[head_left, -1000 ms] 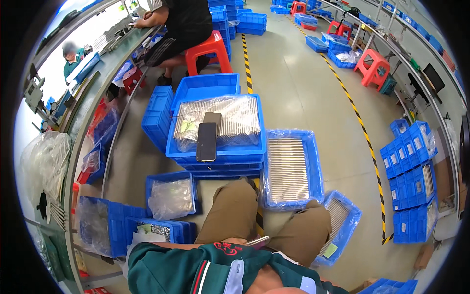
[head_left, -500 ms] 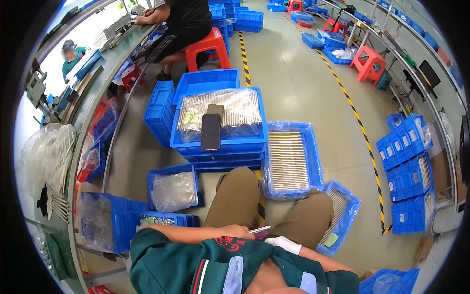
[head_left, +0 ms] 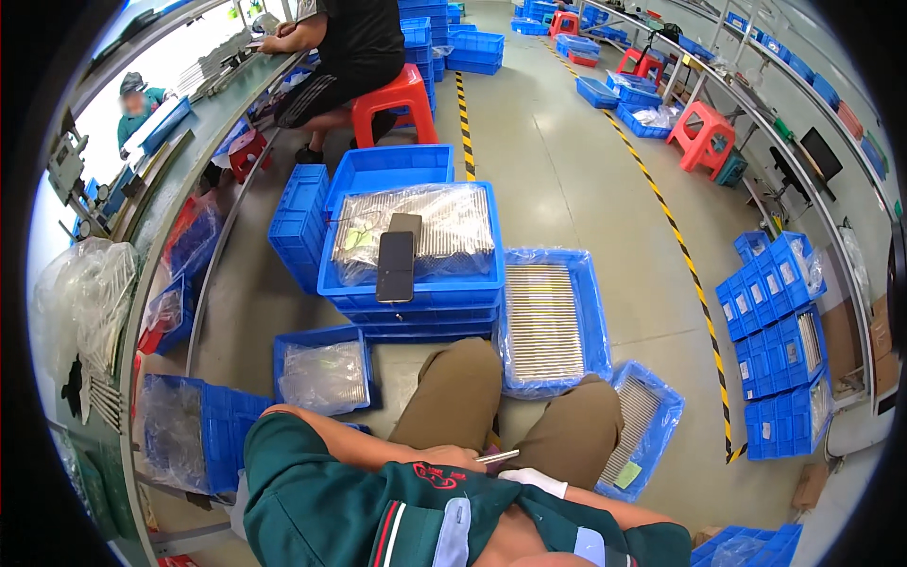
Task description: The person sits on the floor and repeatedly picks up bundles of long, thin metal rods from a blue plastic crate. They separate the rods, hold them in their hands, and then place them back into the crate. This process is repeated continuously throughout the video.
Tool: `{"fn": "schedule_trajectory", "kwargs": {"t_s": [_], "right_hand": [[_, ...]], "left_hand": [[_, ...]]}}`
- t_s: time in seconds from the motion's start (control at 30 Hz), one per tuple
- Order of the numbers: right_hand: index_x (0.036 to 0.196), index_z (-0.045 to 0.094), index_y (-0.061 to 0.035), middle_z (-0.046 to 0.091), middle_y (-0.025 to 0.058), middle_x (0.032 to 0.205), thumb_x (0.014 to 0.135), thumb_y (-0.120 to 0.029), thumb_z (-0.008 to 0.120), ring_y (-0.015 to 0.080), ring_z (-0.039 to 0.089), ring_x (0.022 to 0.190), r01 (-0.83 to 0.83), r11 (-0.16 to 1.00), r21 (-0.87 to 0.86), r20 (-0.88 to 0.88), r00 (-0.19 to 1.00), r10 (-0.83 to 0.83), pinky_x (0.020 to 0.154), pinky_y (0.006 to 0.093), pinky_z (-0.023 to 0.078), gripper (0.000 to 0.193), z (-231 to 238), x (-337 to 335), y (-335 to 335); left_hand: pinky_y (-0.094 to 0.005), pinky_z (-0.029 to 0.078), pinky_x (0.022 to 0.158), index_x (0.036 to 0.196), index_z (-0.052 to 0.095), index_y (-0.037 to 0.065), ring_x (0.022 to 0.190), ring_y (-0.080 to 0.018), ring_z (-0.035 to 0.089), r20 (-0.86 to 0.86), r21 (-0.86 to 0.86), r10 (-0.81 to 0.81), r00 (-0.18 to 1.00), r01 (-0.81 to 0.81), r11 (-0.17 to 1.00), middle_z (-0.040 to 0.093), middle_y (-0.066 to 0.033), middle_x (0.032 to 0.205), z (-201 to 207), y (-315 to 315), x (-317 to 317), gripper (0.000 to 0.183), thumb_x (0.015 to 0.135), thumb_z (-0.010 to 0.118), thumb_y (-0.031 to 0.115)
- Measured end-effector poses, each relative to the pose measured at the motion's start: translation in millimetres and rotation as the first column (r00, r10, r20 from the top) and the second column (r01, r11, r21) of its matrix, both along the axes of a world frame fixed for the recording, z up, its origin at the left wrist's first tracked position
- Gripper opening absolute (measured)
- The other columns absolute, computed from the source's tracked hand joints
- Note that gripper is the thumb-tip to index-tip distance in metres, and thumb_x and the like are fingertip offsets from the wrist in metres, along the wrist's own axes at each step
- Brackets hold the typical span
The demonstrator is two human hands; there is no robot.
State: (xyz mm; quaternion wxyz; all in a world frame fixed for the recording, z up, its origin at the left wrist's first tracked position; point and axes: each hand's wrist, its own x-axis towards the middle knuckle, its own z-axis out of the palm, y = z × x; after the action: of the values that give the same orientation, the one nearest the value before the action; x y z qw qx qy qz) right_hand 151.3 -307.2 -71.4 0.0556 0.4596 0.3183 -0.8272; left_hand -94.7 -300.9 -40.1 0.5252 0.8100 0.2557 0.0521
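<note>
Close to my body, above my lap, my bare left hand is closed around a short, thin silver metal rod; its shiny end sticks out to the right. A white glove covers my right hand, which sits just beside the rod, near my right thigh. My shirt hides part of that hand, so its fingers cannot be made out. Ahead of my knees, a blue crate tops a stack. It holds bagged rows of silver rods, with a black phone lying on the bag.
An open blue crate of rods lies ahead of my right knee, another beside that knee. A bag-lined crate stands to the left. The green workbench runs along the left, where a person sits on a red stool.
The view has tilted and shifted slightly, so the crates ahead appear lower and further left. Both hands stay together over my lap, with the rod still in my left hand.
</note>
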Motion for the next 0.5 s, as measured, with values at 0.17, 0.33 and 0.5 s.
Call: {"fn": "schedule_trajectory", "kwargs": {"t_s": [0.17, 0.33, 0.5], "right_hand": [[0.102, 0.062, -0.0021, 0.062, 0.0036, 0.088, 0.087, -0.022, 0.057, 0.0115, 0.056, 0.084, -0.058, 0.988, 0.145, -0.082, 0.994, 0.07, 0.077, 0.0256, 0.044, 0.025, 9, -3, 21], [0.102, 0.061, -0.0021, 0.063, 0.0038, 0.088, 0.087, -0.022, 0.057, 0.0116, 0.056, 0.084, -0.099, 0.963, 0.25, -0.115, 0.985, 0.131, 0.077, 0.0256, 0.044, 0.025, 3, -6, 40], [0.102, 0.061, -0.0022, 0.063, 0.0041, 0.088, 0.087, -0.022, 0.057, 0.0118, 0.056, 0.085, -0.111, 0.95, 0.292, -0.135, 0.978, 0.156, 0.077, 0.0255, 0.044, 0.025, 1, -7, 57]], "left_hand": [[-0.0422, 0.045, 0.071, 0.084, 0.053, 0.003, 0.082, -0.0353, 0.057, -0.057, 0.048, -0.088, 0.994, 0.091, 0.995, 0.051, -0.0195, 0.082, -10, 6, 2, 0.021, 0.082, 0.053, 0.024], [-0.0416, 0.047, 0.076, 0.099, 0.058, 0.004, 0.086, -0.0351, 0.06, 0.009, -0.15, 0.016, 1.0, -0.015, 0.989, 0.059, -0.0174, 0.088, -45, 4, -5, 0.026, 0.086, 0.051, 0.025], [-0.0416, 0.047, 0.075, 0.097, 0.057, 0.004, 0.084, -0.035, 0.059, 0.056, -0.183, 0.019, 0.998, -0.008, 0.983, 0.058, -0.0174, 0.087, -37, 17, 4, 0.025, 0.086, 0.051, 0.025]]}}
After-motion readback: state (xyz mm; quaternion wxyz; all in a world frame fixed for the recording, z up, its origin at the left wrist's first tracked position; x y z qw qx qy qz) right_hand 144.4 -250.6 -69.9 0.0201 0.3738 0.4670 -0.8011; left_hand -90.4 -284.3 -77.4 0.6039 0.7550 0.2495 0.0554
